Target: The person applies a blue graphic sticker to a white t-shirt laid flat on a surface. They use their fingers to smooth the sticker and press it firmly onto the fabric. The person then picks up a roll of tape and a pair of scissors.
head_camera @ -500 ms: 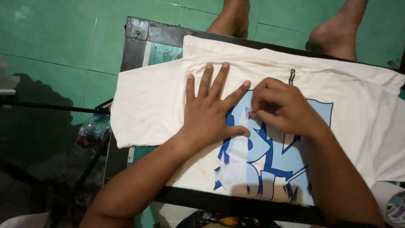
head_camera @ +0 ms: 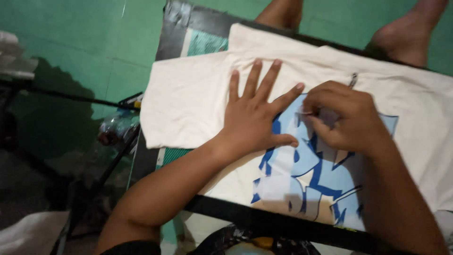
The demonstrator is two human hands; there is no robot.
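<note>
Green tiled floor (head_camera: 85,42) surrounds a black-framed work board (head_camera: 264,219), and a cream T-shirt (head_camera: 188,101) lies spread flat across that board. A blue graphic print (head_camera: 306,182) covers the chest area of the shirt, nearest the person.

Left hand (head_camera: 255,115): laid palm-down on the shirt at the upper left edge of the print. Fingers are spread wide and flat, the thumb pointing toward the right hand. It appears to pin the fabric in place.

Right hand (head_camera: 347,120): rests on the top edge of the print, just beside the left thumb. Fingers are curled and drawn together in a pinch around something small and pale at the print's upper corner; whether this is a film edge, a sticker or a small tool cannot be told. A thin dark tool end (head_camera: 353,79) shows just above the knuckles.

Progress, as judged from the layout: the shirt is already positioned and smoothed on the board, and the print is in place on the fabric. The work at the print's top corner looks only begun, since the lower lettering shows no disturbance.

Surroundings: two bare feet (head_camera: 401,35) of another person stand beyond the far edge of the board. A plastic bottle (head_camera: 113,127) lies on the floor to the left, near dark stand legs (head_camera: 56,94).
</note>
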